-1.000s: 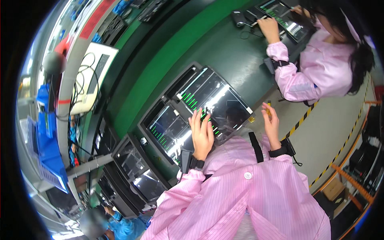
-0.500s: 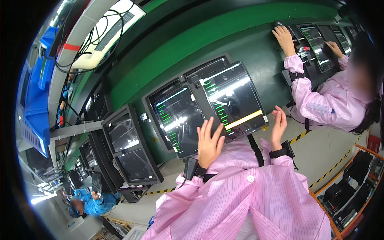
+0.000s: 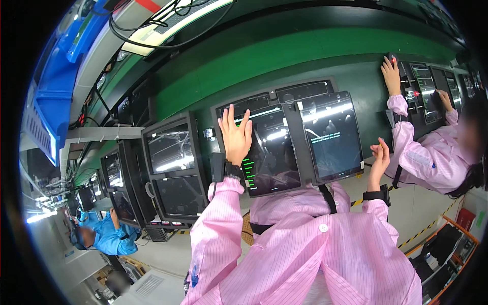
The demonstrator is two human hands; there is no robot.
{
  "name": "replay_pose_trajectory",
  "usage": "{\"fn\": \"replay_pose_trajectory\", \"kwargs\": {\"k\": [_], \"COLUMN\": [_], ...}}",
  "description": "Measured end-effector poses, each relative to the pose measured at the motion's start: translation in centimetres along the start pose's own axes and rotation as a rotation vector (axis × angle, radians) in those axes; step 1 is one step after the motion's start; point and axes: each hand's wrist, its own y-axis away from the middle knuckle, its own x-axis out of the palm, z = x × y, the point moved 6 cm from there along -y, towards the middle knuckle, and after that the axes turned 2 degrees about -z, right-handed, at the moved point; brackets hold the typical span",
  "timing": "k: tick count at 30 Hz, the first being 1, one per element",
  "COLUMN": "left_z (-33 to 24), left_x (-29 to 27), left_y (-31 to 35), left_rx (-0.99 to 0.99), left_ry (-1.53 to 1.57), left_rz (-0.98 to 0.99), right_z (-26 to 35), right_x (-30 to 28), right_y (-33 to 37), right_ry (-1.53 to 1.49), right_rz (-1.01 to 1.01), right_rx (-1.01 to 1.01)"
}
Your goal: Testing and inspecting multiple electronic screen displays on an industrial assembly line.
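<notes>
Two tablets lie side by side in front of me on a black tray (image 3: 297, 148). My left hand (image 3: 236, 140) is over the upper left side of the left tablet (image 3: 274, 157), fingers spread and nothing in them. Green lines show on that screen below my hand, which hides part of it. The right tablet (image 3: 333, 147) has a dark screen with short lines of light text. Just off its right edge is my right hand (image 3: 378, 160), fingers loosely bent and apart, without touching the tablet. No held object is clear there.
Left of the tray stands a black frame (image 3: 201, 178) holding two more screens. Behind is a green bench (image 3: 305, 51). At right, a person in pink (image 3: 417, 147) works at more tablets; a person in blue (image 3: 112, 234) is far left. Cables (image 3: 168, 25) hang upper left.
My left hand has moved up and left across the left tablet. The right tablet's green lines and yellow bar have given way to short text. The view has shifted; my right hand's fingers bend more.
</notes>
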Motion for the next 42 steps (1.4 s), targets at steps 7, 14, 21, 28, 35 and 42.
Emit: {"fn": "replay_pose_trajectory", "kwargs": {"k": [7,14,21,28,35,42], "left_z": [-0.3,0.1,-4.8,-5.7,-8.3,-8.8], "left_x": [-1.7,-0.6,-2.1,-4.4,-4.1,-4.9], "left_y": [4.5,-0.8,8.4,9.9,10.3,13.2], "left_rx": [0.170,0.152,0.493,0.234,0.181,0.054], "left_ry": [0.258,0.210,0.421,0.480,0.413,0.352], "left_rz": [0.212,0.049,0.464,0.338,0.226,0.174], "right_z": [2.4,3.4,6.9,11.4,10.6,8.9], "right_x": [1.0,4.0,5.1,13.2,19.3,12.2], "right_y": [0.8,-0.6,-2.4,-3.0,-2.6,3.1], "right_ry": [0.004,-0.039,0.071,0.329,0.509,0.602], "right_rz": [0.042,0.107,0.203,0.486,0.755,1.148], "right_rx": [-0.030,-0.015,-0.211,-0.638,-0.966,-0.781]}}
